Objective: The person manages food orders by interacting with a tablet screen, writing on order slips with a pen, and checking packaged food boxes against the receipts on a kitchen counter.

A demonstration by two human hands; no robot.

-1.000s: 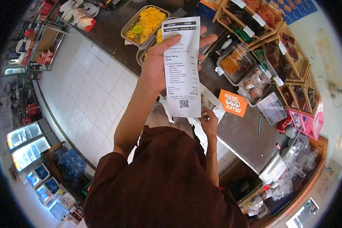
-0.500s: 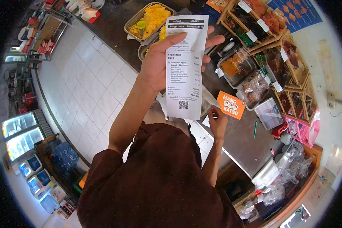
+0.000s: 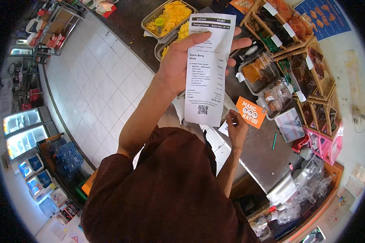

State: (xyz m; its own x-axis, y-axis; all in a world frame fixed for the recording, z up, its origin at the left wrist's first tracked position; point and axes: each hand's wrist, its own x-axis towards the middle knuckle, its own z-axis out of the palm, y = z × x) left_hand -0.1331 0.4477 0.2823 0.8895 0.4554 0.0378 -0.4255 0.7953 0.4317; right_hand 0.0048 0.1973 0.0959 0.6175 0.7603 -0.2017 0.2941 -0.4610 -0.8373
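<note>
A long white printed receipt (image 3: 209, 77) is held upright before me in my left hand (image 3: 178, 69). Its thumb lies across the front and the fingers show behind the right edge. Lower down at the counter's edge, my right hand (image 3: 237, 127) has its fingers curled together. Whether anything small sits between those fingertips, I cannot tell. Beside them is a square orange card (image 3: 251, 112) with white print, over the dark counter (image 3: 258, 150). Behind the receipt, partly covered, stand metal trays of yellow food (image 3: 172, 18), one with a small green scoop (image 3: 159, 22).
Plastic food boxes (image 3: 258, 73) and wooden racks (image 3: 318, 73) line the counter's right side. A green pen (image 3: 274, 141), a pink basket (image 3: 324, 146) and clear plastic bags (image 3: 308, 190) lie nearer. White floor tiles (image 3: 97, 81) stretch to the left.
The view has shifted slightly, so most things sit a little farther right. My left hand still holds up the receipt; my right hand stays by the orange card, fingers curled.
</note>
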